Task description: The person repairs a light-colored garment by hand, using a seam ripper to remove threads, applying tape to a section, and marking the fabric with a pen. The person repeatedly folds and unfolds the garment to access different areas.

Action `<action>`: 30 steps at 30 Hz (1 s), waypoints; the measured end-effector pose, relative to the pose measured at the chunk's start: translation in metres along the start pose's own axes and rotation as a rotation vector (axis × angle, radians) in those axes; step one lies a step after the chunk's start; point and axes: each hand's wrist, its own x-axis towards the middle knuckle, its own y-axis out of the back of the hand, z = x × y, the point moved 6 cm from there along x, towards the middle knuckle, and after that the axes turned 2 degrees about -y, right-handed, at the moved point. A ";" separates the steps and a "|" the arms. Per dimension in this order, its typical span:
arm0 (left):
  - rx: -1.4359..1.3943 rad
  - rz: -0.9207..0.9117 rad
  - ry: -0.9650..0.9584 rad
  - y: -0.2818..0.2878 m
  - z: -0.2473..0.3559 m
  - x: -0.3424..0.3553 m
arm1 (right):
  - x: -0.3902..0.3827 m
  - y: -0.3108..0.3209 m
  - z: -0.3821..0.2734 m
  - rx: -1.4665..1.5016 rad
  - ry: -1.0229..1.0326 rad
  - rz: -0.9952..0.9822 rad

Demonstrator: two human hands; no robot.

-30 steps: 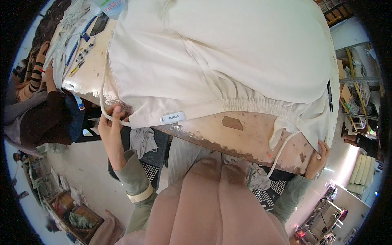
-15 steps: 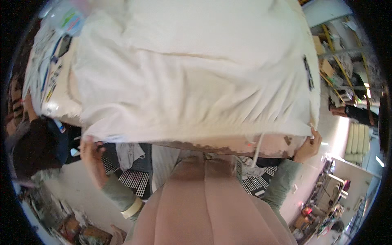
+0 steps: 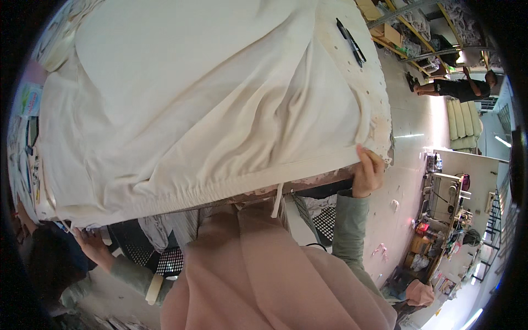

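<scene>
A cream fabric garment [image 3: 192, 99] covers much of the worn table [image 3: 379, 110], its gathered elastic waistband [image 3: 170, 195] lying along the front edge. A thin cream drawstring [image 3: 278, 201] hangs from it near the middle. My left hand [image 3: 91, 239] holds the waistband's left end at the edge, fingertips partly hidden by cloth. My right hand [image 3: 367, 170] pinches the band's right end at the table's right front. A black pen [image 3: 350, 41] lies above it on the table.
A co-worker in dark clothing [image 3: 41, 264] is at the far left, beside my left hand. Another person [image 3: 462, 88] stands off right near shelves [image 3: 418, 33] and stacked green rolls [image 3: 462, 124]. Black perforated crates [image 3: 168, 261] sit below the table. A cluttered workbench [image 3: 445, 209] is at right.
The waistband now runs straighter along the table edge, its label out of sight. The view has turned rightward; my left hand appears lower and farther left, my right hand higher.
</scene>
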 end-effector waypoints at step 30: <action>0.588 -0.223 -0.765 -0.154 0.095 -0.018 | 0.039 0.011 0.113 1.320 -1.007 -0.138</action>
